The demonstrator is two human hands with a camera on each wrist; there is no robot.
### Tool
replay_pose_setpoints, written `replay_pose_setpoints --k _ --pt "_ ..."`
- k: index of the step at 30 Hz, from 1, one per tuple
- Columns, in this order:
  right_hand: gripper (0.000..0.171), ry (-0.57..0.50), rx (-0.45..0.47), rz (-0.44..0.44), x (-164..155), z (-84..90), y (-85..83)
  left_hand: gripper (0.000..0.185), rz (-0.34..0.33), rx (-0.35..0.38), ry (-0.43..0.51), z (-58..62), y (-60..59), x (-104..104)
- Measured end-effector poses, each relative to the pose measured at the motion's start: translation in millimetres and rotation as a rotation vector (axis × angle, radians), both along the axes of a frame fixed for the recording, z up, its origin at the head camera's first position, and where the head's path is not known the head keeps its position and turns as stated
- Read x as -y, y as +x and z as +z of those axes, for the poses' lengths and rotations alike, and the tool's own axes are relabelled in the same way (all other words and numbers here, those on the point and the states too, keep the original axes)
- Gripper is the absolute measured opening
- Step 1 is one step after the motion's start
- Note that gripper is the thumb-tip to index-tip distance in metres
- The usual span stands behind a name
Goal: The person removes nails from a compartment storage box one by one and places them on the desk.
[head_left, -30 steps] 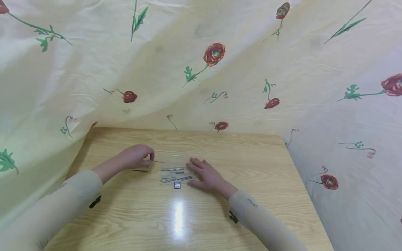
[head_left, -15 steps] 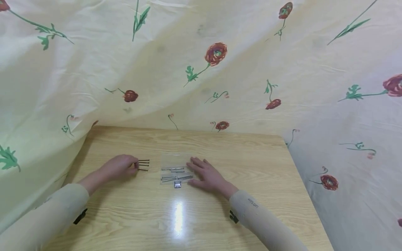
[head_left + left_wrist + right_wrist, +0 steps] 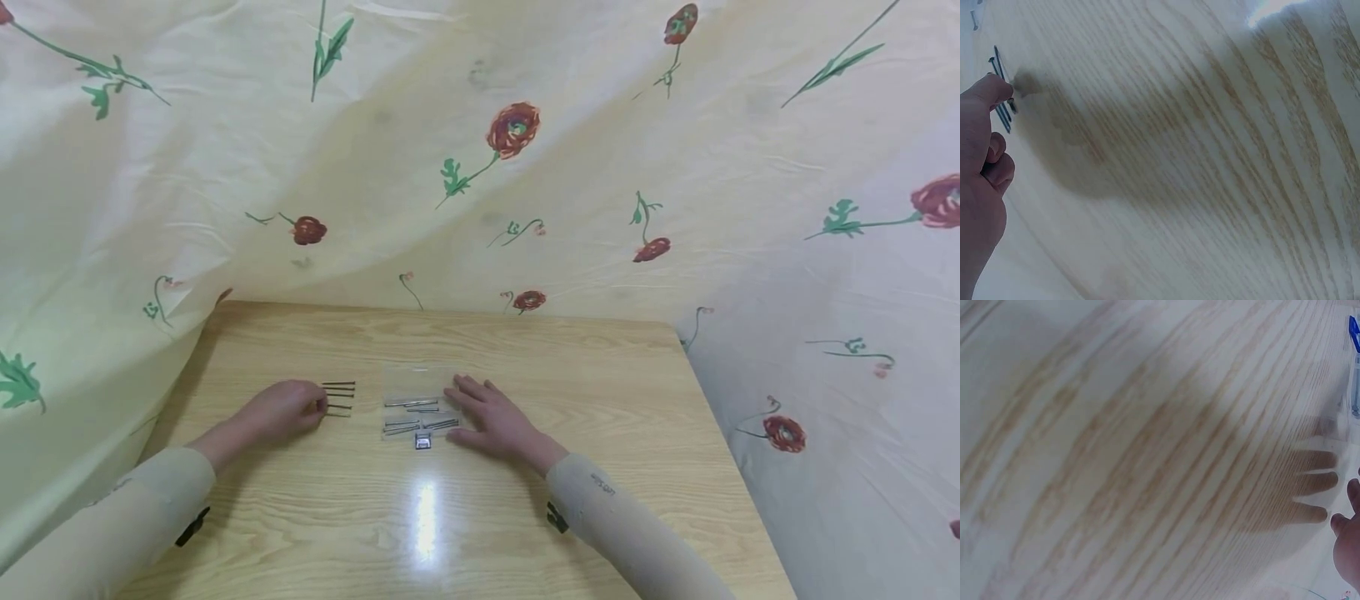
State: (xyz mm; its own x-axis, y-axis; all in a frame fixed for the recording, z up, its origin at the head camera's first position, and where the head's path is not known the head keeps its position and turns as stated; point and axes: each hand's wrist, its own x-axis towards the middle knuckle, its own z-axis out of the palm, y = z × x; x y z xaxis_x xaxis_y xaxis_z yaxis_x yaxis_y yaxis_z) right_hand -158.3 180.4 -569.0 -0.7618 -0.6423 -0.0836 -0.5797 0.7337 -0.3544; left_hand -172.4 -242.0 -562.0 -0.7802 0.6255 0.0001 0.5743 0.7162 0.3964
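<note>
Nails [image 3: 339, 398]: dark row on table [image 3: 525, 350], just left of clear bag [image 3: 417, 412]. My L hand [image 3: 281, 410] curled, fingertip touching their heads to line them up. R hand [image 3: 491, 419] flat, fingers spread, pinning bag's right edge.

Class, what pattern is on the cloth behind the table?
Red flowers with green stems on cream cloth; clearest in the head view.
</note>
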Motion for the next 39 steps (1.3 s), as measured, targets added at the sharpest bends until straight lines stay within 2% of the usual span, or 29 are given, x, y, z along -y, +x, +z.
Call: replay_pose_setpoints --k 14,23,26,32,39 --pt "0.078 -0.026 -0.014 0.005 0 2.7 2.5 0.011 0.015 -0.075 0.013 -4.7 4.2 -2" --pt "0.078 -0.026 -0.019 0.009 0 3.1 3.2 0.01 0.003 -0.073 0.028 -1.1 4.1 -7" --pt "0.077 -0.028 -0.021 0.011 -1 2.9 3.1 0.008 -0.006 -0.084 0.03 5.0 -0.1 -17" --pt "0.077 -0.016 -0.012 0.011 -1 4.9 2.7 0.008 -0.051 -0.06 0.041 22.2 -14.5 -51" --pt "0.077 -0.022 0.001 0.009 0 5.6 3.5 0.011 -0.116 -0.004 0.024 29.0 -22.7 -91"
